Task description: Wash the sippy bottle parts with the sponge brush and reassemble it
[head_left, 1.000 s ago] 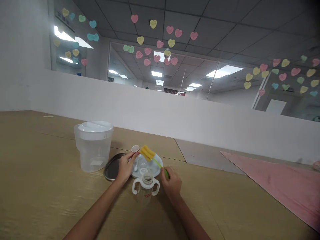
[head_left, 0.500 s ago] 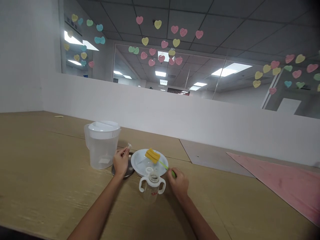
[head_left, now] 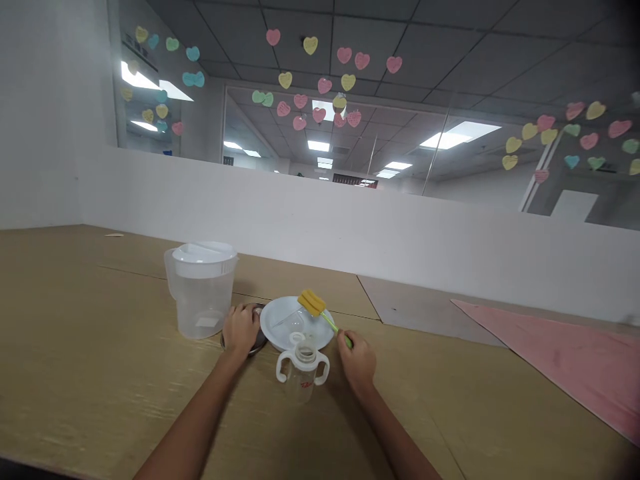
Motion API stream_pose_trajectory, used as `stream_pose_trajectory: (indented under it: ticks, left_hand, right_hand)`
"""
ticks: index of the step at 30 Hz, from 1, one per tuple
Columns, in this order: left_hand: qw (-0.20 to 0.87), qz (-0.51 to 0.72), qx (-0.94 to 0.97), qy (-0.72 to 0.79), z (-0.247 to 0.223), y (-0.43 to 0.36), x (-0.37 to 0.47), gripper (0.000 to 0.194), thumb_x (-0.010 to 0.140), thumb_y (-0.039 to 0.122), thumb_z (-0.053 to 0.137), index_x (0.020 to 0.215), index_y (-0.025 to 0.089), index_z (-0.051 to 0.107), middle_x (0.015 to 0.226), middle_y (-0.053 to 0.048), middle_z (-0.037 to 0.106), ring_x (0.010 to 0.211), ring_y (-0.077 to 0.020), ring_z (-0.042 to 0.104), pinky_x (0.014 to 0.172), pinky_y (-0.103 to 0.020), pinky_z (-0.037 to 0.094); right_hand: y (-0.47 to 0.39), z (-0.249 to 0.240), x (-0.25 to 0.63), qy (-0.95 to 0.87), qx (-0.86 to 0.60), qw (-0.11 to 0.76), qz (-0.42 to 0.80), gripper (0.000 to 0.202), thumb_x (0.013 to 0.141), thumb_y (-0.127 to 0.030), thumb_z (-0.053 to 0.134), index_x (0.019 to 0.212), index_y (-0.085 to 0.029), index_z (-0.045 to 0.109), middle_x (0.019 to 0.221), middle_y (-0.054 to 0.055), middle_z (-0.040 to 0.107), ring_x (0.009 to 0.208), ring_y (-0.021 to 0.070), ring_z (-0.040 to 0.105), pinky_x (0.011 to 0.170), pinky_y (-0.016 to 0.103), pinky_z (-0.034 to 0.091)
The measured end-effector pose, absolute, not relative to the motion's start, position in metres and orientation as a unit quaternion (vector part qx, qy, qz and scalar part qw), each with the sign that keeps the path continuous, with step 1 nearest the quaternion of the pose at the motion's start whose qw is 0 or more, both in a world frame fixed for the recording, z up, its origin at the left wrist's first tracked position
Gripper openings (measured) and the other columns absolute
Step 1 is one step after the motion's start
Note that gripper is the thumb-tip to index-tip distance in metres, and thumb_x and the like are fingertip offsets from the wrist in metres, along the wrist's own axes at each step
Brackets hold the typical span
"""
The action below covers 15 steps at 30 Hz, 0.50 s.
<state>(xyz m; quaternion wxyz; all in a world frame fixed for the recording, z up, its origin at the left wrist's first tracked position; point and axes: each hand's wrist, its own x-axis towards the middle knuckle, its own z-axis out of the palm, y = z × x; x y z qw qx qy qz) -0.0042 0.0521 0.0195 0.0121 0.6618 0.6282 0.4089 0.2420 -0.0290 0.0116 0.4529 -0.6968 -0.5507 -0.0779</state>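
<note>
My right hand (head_left: 359,360) is closed around the green handle of a bottle brush (head_left: 313,303) with a yellow sponge head. The head is raised over a white bowl (head_left: 267,327) in which clear pieces lie. My left hand (head_left: 241,329) is over a dark metal plate (head_left: 260,341), its fingers curled downward; what they hold, if anything, is hidden. Between my forearms stands a clear baby bottle (head_left: 300,383) with a white two-handled collar, upright and uncapped. A small white ring (head_left: 297,337) shows just behind its mouth.
Left of my left hand stands a translucent lidded pitcher (head_left: 203,293). A pink cloth or sheet (head_left: 565,360) covers the table (head_left: 125,373) at the right. A white low wall (head_left: 280,220) with glass above it bounds the table's far side.
My left hand has lowered onto the metal plate, and the small clear piece it pinched is now out of sight. The brush head has shifted slightly right and up.
</note>
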Motion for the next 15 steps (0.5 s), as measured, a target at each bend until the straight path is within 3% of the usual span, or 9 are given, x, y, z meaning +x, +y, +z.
stream_pose_trajectory:
  ticks: [4, 11, 15]
  left_hand:
    - [-0.064, 0.450, 0.733, 0.506, 0.031, 0.044, 0.008, 0.033, 0.084, 0.022, 0.036, 0.102, 0.017, 0.063, 0.098, -0.009, 0.062, 0.095, -0.0227, 0.052, 0.087, -0.036, 0.038]
    - [0.060, 0.317, 0.885, 0.335, 0.034, 0.033, 0.029, 0.039, 0.089, 0.034, 0.032, 0.122, 0.025, 0.051, 0.127, -0.002, 0.051, 0.118, -0.0184, 0.044, 0.101, -0.036, 0.029]
    - [0.086, 0.273, 0.892, 0.348, 0.031, 0.034, 0.029, 0.040, 0.089, 0.040, 0.032, 0.121, 0.027, 0.052, 0.124, -0.001, 0.054, 0.116, -0.0206, 0.045, 0.100, -0.036, 0.029]
  right_hand:
    - [-0.028, 0.012, 0.242, -0.546, -0.707, 0.445, -0.073, 0.038, 0.081, -0.040, 0.036, 0.067, -0.017, 0.063, 0.071, 0.004, 0.063, 0.064, 0.0164, 0.053, 0.053, 0.024, 0.026]
    - [-0.030, 0.013, 0.240, -0.556, -0.687, 0.459, -0.088, 0.038, 0.082, -0.039, 0.036, 0.067, -0.017, 0.064, 0.069, 0.005, 0.063, 0.062, 0.0154, 0.053, 0.053, 0.024, 0.027]
    - [-0.030, 0.012, 0.238, -0.553, -0.668, 0.487, -0.104, 0.039, 0.083, -0.037, 0.035, 0.067, -0.015, 0.064, 0.068, 0.005, 0.062, 0.063, 0.0149, 0.053, 0.056, 0.023, 0.029]
